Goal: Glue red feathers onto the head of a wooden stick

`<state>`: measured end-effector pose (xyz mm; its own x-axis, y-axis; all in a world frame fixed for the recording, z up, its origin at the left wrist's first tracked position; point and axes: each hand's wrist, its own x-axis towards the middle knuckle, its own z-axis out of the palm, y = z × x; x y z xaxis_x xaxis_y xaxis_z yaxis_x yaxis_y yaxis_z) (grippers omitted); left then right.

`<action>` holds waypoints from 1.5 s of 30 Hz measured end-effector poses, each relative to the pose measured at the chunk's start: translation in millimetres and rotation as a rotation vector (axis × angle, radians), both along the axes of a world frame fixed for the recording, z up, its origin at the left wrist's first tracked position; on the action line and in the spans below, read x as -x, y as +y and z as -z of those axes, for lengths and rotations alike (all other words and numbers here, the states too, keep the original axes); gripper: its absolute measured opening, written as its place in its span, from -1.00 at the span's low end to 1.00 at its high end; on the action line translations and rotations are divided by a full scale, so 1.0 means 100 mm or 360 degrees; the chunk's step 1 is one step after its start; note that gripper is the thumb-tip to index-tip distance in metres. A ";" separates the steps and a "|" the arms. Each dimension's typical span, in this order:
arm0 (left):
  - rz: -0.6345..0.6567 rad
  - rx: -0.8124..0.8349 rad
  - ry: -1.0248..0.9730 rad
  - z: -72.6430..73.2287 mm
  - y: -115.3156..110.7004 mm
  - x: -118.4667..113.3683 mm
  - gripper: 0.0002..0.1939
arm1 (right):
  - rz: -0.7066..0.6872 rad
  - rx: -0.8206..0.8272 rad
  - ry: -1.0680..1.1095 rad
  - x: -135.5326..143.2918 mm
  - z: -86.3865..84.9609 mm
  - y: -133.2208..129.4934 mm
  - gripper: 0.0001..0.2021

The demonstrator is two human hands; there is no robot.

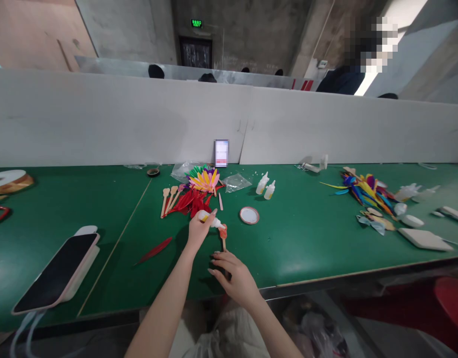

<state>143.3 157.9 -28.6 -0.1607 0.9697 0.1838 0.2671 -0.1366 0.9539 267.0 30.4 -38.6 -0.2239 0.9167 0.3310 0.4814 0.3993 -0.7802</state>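
Green felt-like desk is carrying everything. Left hand is closed round a small white glue bottle, tipping it w/ nozzle toward the orange-tipped end of a wooden stick. Right hand is lying fingers-down over the stick's near end, pinning it to the desk; whether it's actually gripping is hard to tell, fingers are only loosely curled. Stick is lying just in front of the red feathers pile, w/ the coloured feather fan behind that.

Risks, as I'm judging it:
- Nozzle is sitting v. close to the stick tip; squeezing too hard is likely dumping excess glue onto the desk.
- Right fingers are near the glued end, so glue could be getting on fingertips.
- Stick is thin; if pressure is slipping it could be rolling or pivoting, so the glue misses.
- Loose red feather is lying near the left forearm and could be getting brushed off.
- Round lid and two spare bottles are sitting apart to the right, prob. safe.
- Phone at left is well apart.
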 end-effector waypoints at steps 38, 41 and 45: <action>0.0109 -0.0006 -0.0094 -0.01 -0.03 -0.02 -0.69 | -0.0006 -0.0037 -0.0008 0.00 0.06 0.01 -0.81; 0.0133 -0.0015 -0.0038 -0.01 -0.04 -0.02 -0.66 | -0.0008 -0.0024 0.0004 0.00 0.07 0.01 -0.81; 0.0106 -0.0016 0.0025 0.00 -0.04 -0.01 -0.67 | -0.0005 0.0001 0.0027 0.00 0.06 0.02 -0.82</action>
<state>144.6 153.6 -28.3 -0.0929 0.9763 0.1955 0.2721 -0.1639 0.9482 266.8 32.0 -45.1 -0.2213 0.9161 0.3344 0.4668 0.4006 -0.7885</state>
